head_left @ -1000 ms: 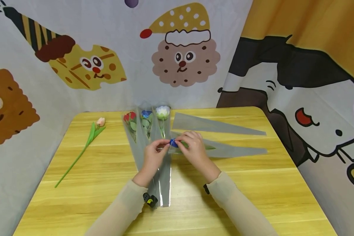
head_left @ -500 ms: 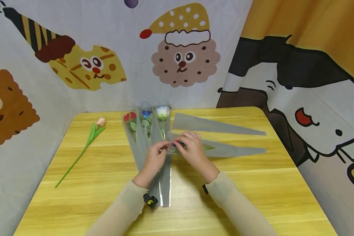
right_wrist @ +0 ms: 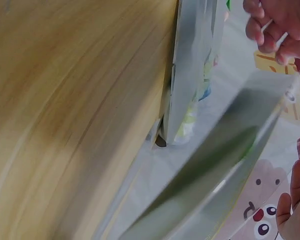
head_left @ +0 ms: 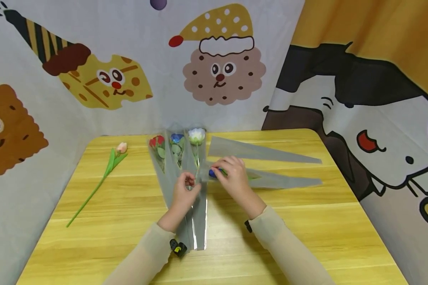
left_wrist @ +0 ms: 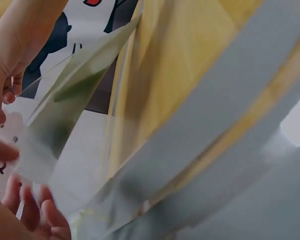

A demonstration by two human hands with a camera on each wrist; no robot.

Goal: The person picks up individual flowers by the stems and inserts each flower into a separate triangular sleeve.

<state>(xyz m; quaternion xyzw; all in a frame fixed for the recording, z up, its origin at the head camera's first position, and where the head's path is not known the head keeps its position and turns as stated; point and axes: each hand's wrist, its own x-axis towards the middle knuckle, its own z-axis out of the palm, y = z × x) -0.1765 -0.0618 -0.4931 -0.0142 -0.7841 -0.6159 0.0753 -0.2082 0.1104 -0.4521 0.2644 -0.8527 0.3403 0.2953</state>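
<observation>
My right hand (head_left: pixel 233 174) pinches the edge of a translucent tapered flower sleeve (head_left: pixel 287 180) near its wide end. Inside the sleeve lies a blue flower (head_left: pixel 213 173) with a green leaf and stem, its head partly covered by my right fingers. Both wrist views show the sleeve raised at a slant, the leaf a dark blur within. My left hand (head_left: pixel 183 194) hovers just left of the sleeve's wide end, over the wrapped flowers. Its fingers are loosely curled and hold nothing.
A wrapped red rose (head_left: pixel 157 141), blue flower (head_left: pixel 177 138) and white flower (head_left: pixel 197 136) lie side by side, blooms toward the back. Another sleeve (head_left: pixel 264 150) lies flat behind my right hand. A pale pink tulip (head_left: pixel 121 147) lies unwrapped at the left.
My left hand has let go at the sleeve's wide end and drawn back left and toward me. My right hand stays near the blue flower, which shows more clearly now.
</observation>
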